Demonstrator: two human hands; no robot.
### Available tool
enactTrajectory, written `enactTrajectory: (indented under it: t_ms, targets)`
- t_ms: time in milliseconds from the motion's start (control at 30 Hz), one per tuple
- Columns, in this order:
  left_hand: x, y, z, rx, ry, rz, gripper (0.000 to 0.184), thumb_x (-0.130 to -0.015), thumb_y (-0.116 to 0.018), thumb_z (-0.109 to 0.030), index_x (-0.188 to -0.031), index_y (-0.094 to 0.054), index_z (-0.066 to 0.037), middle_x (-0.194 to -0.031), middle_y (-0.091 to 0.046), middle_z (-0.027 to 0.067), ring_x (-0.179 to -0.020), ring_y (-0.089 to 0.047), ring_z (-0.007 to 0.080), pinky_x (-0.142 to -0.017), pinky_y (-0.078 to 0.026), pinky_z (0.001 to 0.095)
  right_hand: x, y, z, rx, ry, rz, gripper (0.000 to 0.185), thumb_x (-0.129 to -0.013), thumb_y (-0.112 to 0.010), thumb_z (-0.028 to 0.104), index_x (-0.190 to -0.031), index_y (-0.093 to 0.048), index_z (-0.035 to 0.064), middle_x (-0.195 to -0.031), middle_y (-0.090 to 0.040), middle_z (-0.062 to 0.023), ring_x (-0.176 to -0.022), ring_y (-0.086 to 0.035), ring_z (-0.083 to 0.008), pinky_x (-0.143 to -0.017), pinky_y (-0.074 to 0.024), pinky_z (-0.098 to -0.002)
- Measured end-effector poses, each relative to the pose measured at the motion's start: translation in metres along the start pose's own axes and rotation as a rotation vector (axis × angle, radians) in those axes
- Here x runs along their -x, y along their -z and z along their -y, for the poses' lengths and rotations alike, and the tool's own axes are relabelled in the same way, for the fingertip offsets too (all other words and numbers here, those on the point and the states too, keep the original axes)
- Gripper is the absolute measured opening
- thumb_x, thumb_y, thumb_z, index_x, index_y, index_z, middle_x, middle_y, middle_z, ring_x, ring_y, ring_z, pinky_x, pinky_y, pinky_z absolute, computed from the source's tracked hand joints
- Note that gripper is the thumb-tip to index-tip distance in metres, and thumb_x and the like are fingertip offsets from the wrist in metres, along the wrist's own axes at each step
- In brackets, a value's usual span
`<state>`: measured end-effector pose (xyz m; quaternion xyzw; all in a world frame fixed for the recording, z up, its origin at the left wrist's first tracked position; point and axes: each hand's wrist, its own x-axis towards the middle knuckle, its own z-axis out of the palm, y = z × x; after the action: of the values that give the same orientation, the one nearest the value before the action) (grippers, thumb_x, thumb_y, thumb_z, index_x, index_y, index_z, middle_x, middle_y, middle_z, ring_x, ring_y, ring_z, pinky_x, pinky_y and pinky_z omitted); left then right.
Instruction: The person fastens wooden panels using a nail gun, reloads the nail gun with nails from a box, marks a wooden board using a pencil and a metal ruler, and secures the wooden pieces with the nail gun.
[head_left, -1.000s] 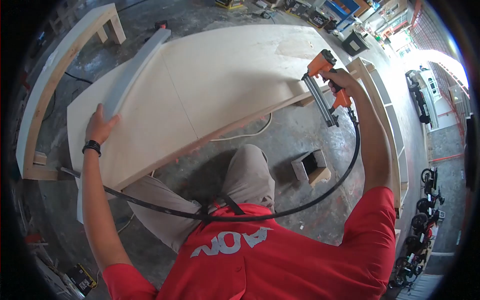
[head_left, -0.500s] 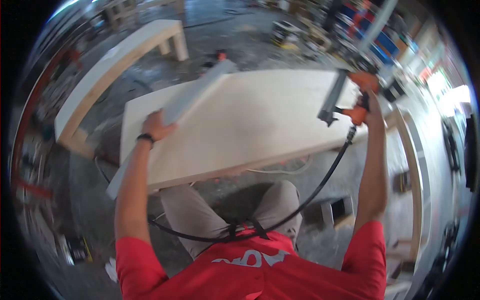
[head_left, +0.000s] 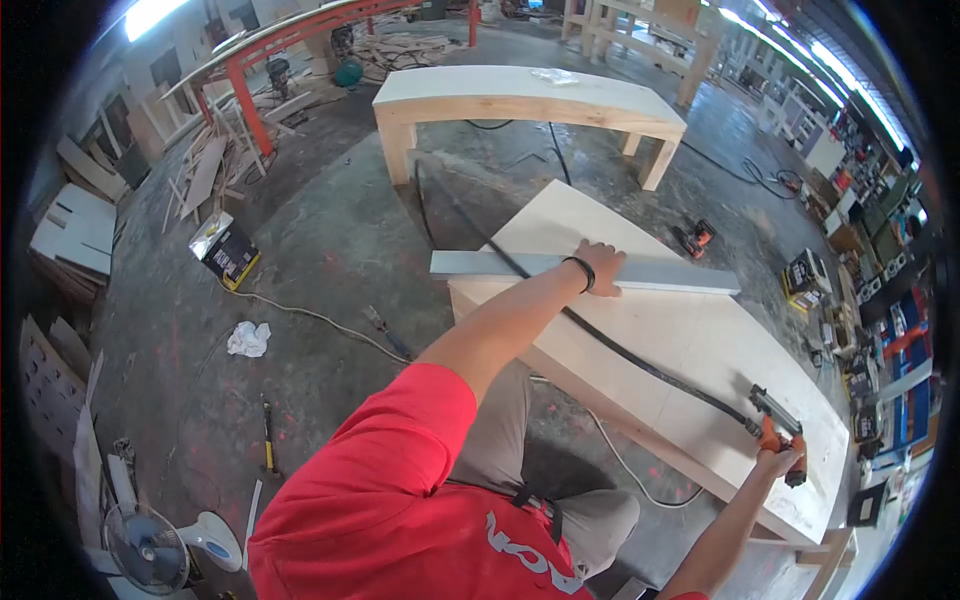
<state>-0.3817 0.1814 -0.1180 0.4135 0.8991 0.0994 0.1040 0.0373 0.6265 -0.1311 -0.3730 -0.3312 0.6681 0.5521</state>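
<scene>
My left hand point(head_left: 602, 268) is closed over a long grey bar point(head_left: 675, 276), which lies across a pale curved wooden panel point(head_left: 660, 350). One end of the bar sticks out past the panel's edge. At the panel's right end, my right hand point(head_left: 776, 462) grips the handle of an orange and black nail gun point(head_left: 792, 440). A black air hose point(head_left: 655, 372) runs from the nail gun over the panel and past my left forearm.
Beyond the panel stands a curved wooden bench point(head_left: 530, 108). A cordless drill point(head_left: 697, 238) lies on the floor behind it. To the left are a boxed tin point(head_left: 225, 250), crumpled white paper point(head_left: 249, 339), a hammer point(head_left: 268, 440) and a fan point(head_left: 150, 548). Cables cross the floor.
My view has swung left and tilted up, so the panel and both hands appear farther right. Both hands keep their holds on the bar and nail gun.
</scene>
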Motion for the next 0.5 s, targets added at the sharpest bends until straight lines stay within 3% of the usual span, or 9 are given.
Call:
enactTrajectory:
  t_ms: [67, 133, 200, 233, 333, 400, 433, 500]
  targets:
    - [0.001, -0.028, -0.042, 0.041, -0.014, -0.031, 0.071, -0.078, -0.067, -0.051, -0.134, -0.048, -0.011, -0.131, -0.053, 0.0147, -0.125, -0.048, 0.0319, -0.104, -0.033, 0.055, -0.065, 0.064, -0.009, 0.007, -0.045, 0.056, 0.044, -0.088, -0.057, 0.045, -0.111, -0.056, 0.0073, -0.094, -0.061, -0.0127, -0.07, -0.062, -0.025, -0.052, -0.0501, -0.0407]
    - [0.006, -0.034, -0.039, 0.035, -0.028, -0.144, 0.069, -0.077, -0.067, -0.05, -0.131, -0.05, -0.01, -0.126, -0.056, 0.0148, -0.121, -0.052, 0.0319, -0.101, -0.037, 0.0529, -0.061, 0.068, -0.013, 0.035, -0.079, 0.098, 0.047, -0.089, -0.059, 0.046, -0.116, -0.057, 0.0069, -0.102, -0.061, -0.0097, -0.074, -0.063, -0.0222, -0.056, -0.0534, -0.0365]
    - [0.014, -0.041, -0.038, 0.03, -0.076, -0.245, 0.067, -0.077, -0.068, -0.05, -0.128, -0.053, -0.008, -0.121, -0.059, 0.0148, -0.117, -0.055, 0.032, -0.099, -0.04, 0.0508, 0.002, 0.057, -0.001, 0.081, -0.184, 0.127, 0.043, -0.089, -0.061, 0.045, -0.111, -0.059, 0.008, -0.102, -0.061, -0.0083, -0.08, -0.064, -0.0203, -0.056, -0.0543, -0.0327]
    - [0.02, -0.046, -0.039, 0.062, -0.118, -0.315, 0.066, -0.077, -0.068, -0.049, -0.126, -0.054, -0.008, -0.121, -0.06, 0.0148, -0.116, -0.055, 0.0319, -0.098, -0.04, 0.0494, 0.006, 0.068, 0.01, 0.17, -0.234, 0.267, 0.041, -0.09, -0.06, 0.044, -0.112, -0.059, 0.0095, -0.096, -0.061, -0.008, -0.08, -0.064, -0.0215, -0.056, -0.0552, -0.0347]
    - [0.041, -0.039, -0.047, 0.134, -0.191, -0.365, 0.056, -0.077, -0.07, -0.044, -0.117, -0.06, -0.006, -0.119, -0.06, 0.013, -0.114, -0.055, 0.0317, -0.097, -0.042, 0.0451, 0.051, 0.079, 0.04, 0.272, -0.321, 0.023, 0.039, -0.091, -0.06, 0.042, -0.112, -0.058, 0.0089, -0.086, -0.061, -0.0062, -0.073, -0.064, -0.0213, -0.054, -0.0543, -0.0341]
    - [0.051, -0.042, -0.054, 0.151, -0.288, -0.414, 0.054, -0.077, -0.07, -0.042, -0.116, -0.06, -0.005, -0.118, -0.061, 0.0129, -0.113, -0.055, 0.0318, -0.097, -0.042, 0.0444, 0.057, 0.104, 0.056, 0.908, -0.435, 0.172, 0.039, -0.089, -0.064, 0.041, -0.11, -0.06, 0.0086, -0.086, -0.065, -0.0091, -0.072, -0.065, -0.0207, -0.057, -0.0555, -0.0317]
    - [0.055, -0.043, -0.057, 0.16, -0.348, -0.47, 0.052, -0.078, -0.071, -0.039, -0.115, -0.06, -0.005, -0.117, -0.061, 0.0128, -0.113, -0.055, 0.032, -0.097, -0.042, 0.0437, 0.066, 0.112, 0.055, 0.898, -0.432, 0.139, 0.039, -0.089, -0.064, 0.041, -0.11, -0.06, 0.0086, -0.086, -0.065, -0.0091, -0.072, -0.065, -0.0207, -0.057, -0.0555, -0.0317]
    - [0.065, -0.041, -0.072, 0.225, -0.455, -0.448, 0.049, -0.078, -0.071, -0.037, -0.113, -0.06, -0.005, -0.115, -0.061, 0.0134, -0.113, -0.054, 0.0322, -0.096, -0.043, 0.0436, 0.109, 0.106, 0.054, 1.174, -0.128, 0.364, 0.039, -0.087, -0.068, 0.031, -0.114, -0.059, 0.0041, -0.08, -0.063, -0.011, -0.069, -0.064, -0.0208, -0.056, -0.0548, -0.0331]
